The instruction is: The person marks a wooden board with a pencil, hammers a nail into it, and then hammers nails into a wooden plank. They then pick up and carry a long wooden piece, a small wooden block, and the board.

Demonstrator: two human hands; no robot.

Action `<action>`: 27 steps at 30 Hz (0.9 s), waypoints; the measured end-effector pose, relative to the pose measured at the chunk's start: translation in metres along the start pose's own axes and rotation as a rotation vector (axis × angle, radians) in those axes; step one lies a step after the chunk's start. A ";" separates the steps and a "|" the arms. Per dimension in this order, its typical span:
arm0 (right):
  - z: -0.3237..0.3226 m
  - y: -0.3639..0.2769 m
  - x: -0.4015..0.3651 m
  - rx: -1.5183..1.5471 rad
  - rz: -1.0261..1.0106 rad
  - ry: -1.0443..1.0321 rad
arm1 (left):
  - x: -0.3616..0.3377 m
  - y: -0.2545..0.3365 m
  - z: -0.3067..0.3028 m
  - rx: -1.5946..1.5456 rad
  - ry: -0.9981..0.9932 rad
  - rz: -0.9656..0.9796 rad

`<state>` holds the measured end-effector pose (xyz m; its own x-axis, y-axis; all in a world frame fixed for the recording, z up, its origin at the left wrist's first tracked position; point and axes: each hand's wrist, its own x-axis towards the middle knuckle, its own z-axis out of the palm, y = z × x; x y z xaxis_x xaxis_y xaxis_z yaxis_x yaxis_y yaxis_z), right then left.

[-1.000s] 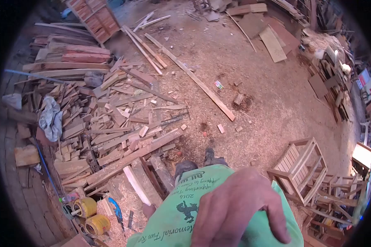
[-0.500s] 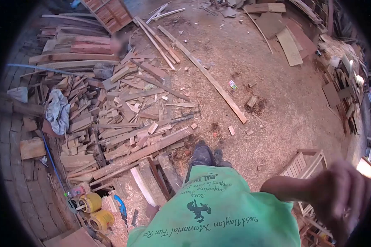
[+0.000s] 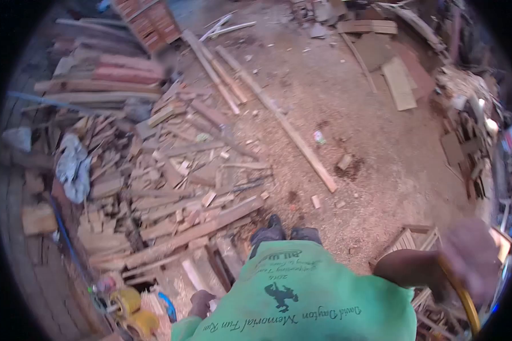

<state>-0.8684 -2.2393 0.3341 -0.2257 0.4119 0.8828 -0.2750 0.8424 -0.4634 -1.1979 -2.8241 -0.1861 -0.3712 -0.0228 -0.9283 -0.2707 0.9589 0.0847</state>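
Observation:
My left hand (image 3: 201,302) is closed at the near end of a pale wooden strip (image 3: 193,275), low beside my green shirt (image 3: 318,284). A bit of pale wood shows at its other side. Out to the right, my right hand (image 3: 469,258) is raised and smeared by motion. A curved yellow bar (image 3: 463,298) runs along it and down past it, and the hand appears closed on it. Under that forearm stands a slatted wooden frame (image 3: 404,243). Left of my left hand lie a blue-handled tool (image 3: 168,307) and yellow containers (image 3: 125,299).
A big heap of wood offcuts (image 3: 170,170) spreads across the left, with stacked boards (image 3: 96,74) behind. One long plank (image 3: 284,122) lies on the sawdust-strewn floor (image 3: 381,170). Sheets of board (image 3: 399,82) and more scrap line the right side.
The yellow bar now shows at my right hand; it did not before. That hand has shifted slightly up. My left hand shows more fully at the pale strip. The view has tilted a little.

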 end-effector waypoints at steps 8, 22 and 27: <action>-0.034 0.188 -0.226 -0.199 1.232 0.176 | 0.042 0.254 0.013 -0.308 -0.254 0.038; -0.206 0.168 -0.652 -0.475 1.958 1.386 | 0.015 0.535 0.161 0.444 -0.087 0.563; -0.300 0.284 -0.656 -0.695 1.885 0.676 | 0.038 0.575 0.212 0.601 -0.095 0.505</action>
<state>-0.5184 -2.1663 -0.3536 0.5850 0.6057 -0.5393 0.1657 -0.7402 -0.6517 -1.1788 -2.2139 -0.2493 -0.2363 0.4542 -0.8590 0.4464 0.8359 0.3192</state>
